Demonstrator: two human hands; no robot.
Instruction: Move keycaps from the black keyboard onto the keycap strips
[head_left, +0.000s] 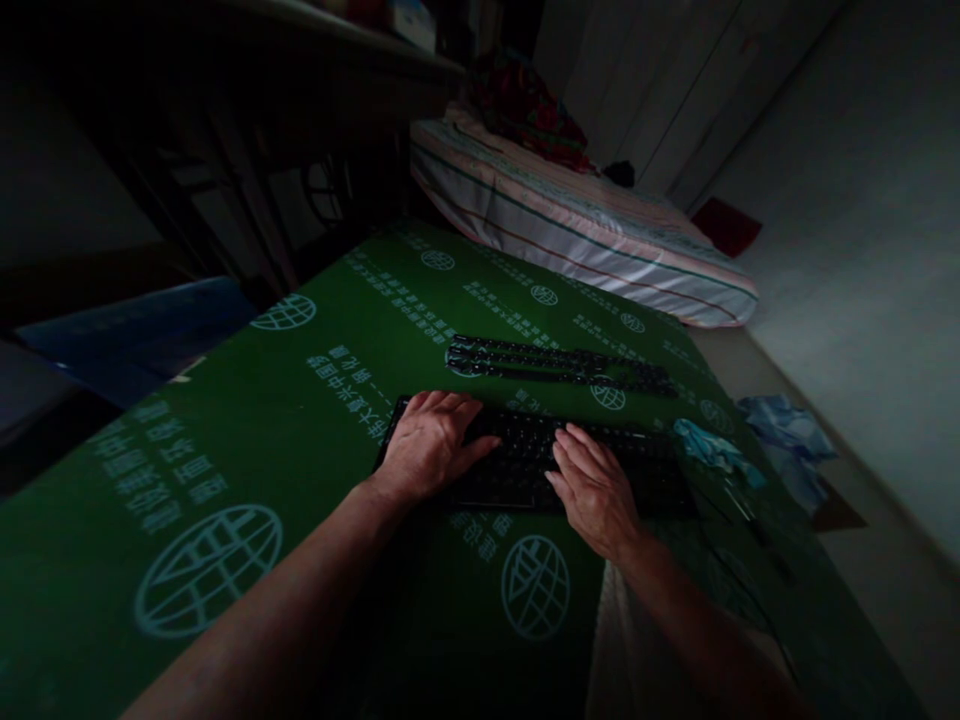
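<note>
A black keyboard (517, 445) lies crosswise on a green printed sheet (300, 420). My left hand (435, 440) rests on the left end of the keyboard, palm down, its fingers over the upper edge and the thumb held apart. On the middle of the keyboard lies my right hand (596, 485), fingers stretched forward, touching the keys or key area. Nothing shows in either hand. Just beyond the keyboard, rows of loose black keycaps (517, 362) are laid out on the sheet. Shadow hides much of the keyboard's detail.
A light blue cloth (716, 450) and a thin tool (742, 500) lie to the right of the keyboard, near a dark cable (739, 575). Behind stands a bed with a striped sheet (585, 220). A dark table (360, 50) is at the back left, a pale wall (862, 250) at right.
</note>
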